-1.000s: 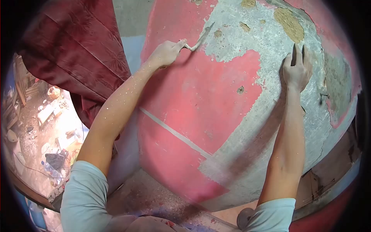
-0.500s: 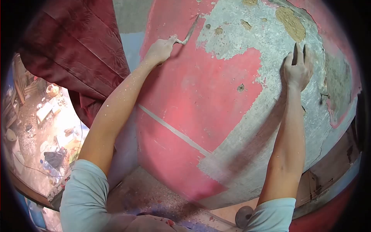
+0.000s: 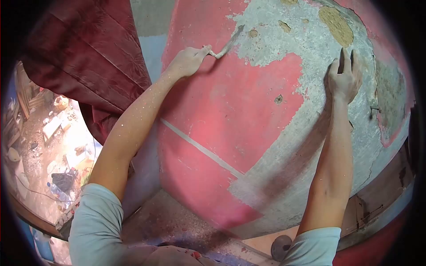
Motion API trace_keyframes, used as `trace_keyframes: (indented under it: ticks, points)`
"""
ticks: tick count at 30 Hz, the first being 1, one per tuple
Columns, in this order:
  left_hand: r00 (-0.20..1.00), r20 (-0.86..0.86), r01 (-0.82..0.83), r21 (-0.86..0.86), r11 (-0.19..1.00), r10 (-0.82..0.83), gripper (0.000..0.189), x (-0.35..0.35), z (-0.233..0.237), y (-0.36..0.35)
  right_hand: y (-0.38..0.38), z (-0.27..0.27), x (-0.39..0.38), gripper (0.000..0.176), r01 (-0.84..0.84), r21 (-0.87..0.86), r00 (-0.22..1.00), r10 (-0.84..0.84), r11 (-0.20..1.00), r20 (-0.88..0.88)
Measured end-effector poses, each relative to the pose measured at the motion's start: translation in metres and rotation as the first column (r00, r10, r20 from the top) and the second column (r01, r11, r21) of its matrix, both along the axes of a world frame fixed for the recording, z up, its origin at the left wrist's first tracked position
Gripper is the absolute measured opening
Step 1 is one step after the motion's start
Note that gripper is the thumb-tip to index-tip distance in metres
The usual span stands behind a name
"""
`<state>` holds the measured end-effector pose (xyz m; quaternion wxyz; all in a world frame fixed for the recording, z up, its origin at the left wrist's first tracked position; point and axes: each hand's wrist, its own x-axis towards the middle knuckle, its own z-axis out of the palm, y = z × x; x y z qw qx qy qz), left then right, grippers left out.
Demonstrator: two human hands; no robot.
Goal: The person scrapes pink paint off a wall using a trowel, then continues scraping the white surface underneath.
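My left hand [image 3: 187, 62] is closed round the handle of a trowel [image 3: 230, 44], seen nearly edge-on with its bent neck and narrow blade. The blade tip touches, or lies very close to, the border between pink paint and bare grey plaster on the wall [image 3: 230, 111]. Holding nothing, my right hand [image 3: 344, 79] rests on the grey part with its fingers apart, just below a tan patch [image 3: 336, 25] where the surface has broken away. Smaller pits and a hole [image 3: 278, 99] mark the wall.
A dark red curtain [image 3: 84, 53] hangs at the left, near my left forearm. Beyond it, bright ground is strewn with debris [image 3: 57, 128], including a plastic bottle. A bent nail or hook [image 3: 374, 111] sticks out at the right. Flakes lie on the floor [image 3: 168, 217].
My left hand has moved right and slightly down with the trowel, whose tip has shifted from the pink paint to the edge of the grey plaster. My right hand stays on the wall.
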<state>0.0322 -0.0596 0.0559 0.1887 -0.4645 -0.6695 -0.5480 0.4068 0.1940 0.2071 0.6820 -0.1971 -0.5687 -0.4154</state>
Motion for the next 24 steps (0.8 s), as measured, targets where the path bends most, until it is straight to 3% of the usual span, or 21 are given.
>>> trace_keyframes:
  ticks: [1, 3, 4, 7, 8, 10, 12, 14, 15, 17, 19, 23, 24]
  points:
    - [0.999, -0.029, -0.015, -0.006, 1.0, 0.015, 0.066, 0.002, 0.0, -0.001, -0.001, 0.0, 0.0, 0.046, -0.002, -0.005, 1.0, 0.002, 1.0, 0.0]
    - [0.991, 0.12, 0.056, -0.026, 0.998, -0.052, 0.066, 0.001, 0.002, -0.006, -0.001, 0.0, 0.0, 0.046, -0.002, -0.01, 1.0, 0.002, 1.0, 0.005]
    - [0.945, 0.325, 0.053, -0.024, 0.998, -0.042, 0.065, 0.005, 0.007, -0.009, 0.0, 0.0, 0.0, 0.047, 0.001, -0.009, 1.0, -0.001, 1.0, 0.006]
    - [0.963, 0.271, 0.001, 0.022, 1.0, -0.007, 0.065, 0.003, 0.007, -0.009, 0.0, 0.002, 0.0, 0.047, 0.005, -0.001, 1.0, -0.005, 1.0, 0.008]
    - [0.955, 0.279, 0.103, -0.007, 0.995, -0.097, 0.065, 0.003, 0.005, -0.011, 0.0, 0.002, 0.0, 0.047, 0.004, -0.003, 1.0, -0.004, 1.0, 0.008]
    - [0.997, 0.067, 0.023, 0.006, 1.0, -0.024, 0.064, 0.002, 0.0, -0.008, -0.002, 0.001, 0.0, 0.046, 0.017, -0.01, 1.0, -0.017, 1.0, 0.009]
    - [0.998, 0.069, 0.008, -0.018, 1.0, -0.007, 0.067, 0.002, -0.002, -0.008, -0.002, 0.001, 0.0, 0.045, 0.013, -0.005, 1.0, -0.013, 1.0, 0.007]
    - [0.961, 0.27, -0.023, -0.116, 0.993, 0.054, 0.055, 0.0, 0.004, -0.013, -0.003, 0.001, 0.0, 0.045, 0.015, -0.016, 1.0, -0.014, 1.0, 0.01]
    - [0.928, 0.362, -0.032, -0.166, 0.986, 0.091, 0.06, -0.004, 0.006, -0.013, -0.001, 0.001, 0.0, 0.046, 0.01, -0.01, 1.0, -0.01, 1.0, 0.014]
    - [0.968, 0.24, -0.049, -0.116, 0.992, 0.076, 0.055, -0.012, -0.001, -0.008, 0.004, 0.002, 0.0, 0.046, -0.002, 0.004, 1.0, 0.002, 1.0, 0.02]
    - [0.998, 0.044, -0.039, -0.005, 0.999, 0.039, 0.068, -0.009, -0.009, -0.006, 0.001, 0.002, -0.001, 0.046, 0.021, -0.002, 1.0, -0.021, 1.0, 0.008]
    - [0.992, 0.124, -0.005, -0.077, 0.997, 0.015, 0.068, -0.003, -0.007, -0.012, -0.002, -0.001, 0.0, 0.046, 0.03, -0.015, 1.0, -0.03, 0.999, 0.006]
    - [0.99, 0.136, -0.032, -0.017, 0.999, 0.034, 0.067, -0.004, -0.007, -0.009, -0.002, -0.001, 0.0, 0.046, 0.029, -0.02, 1.0, -0.029, 0.999, 0.006]
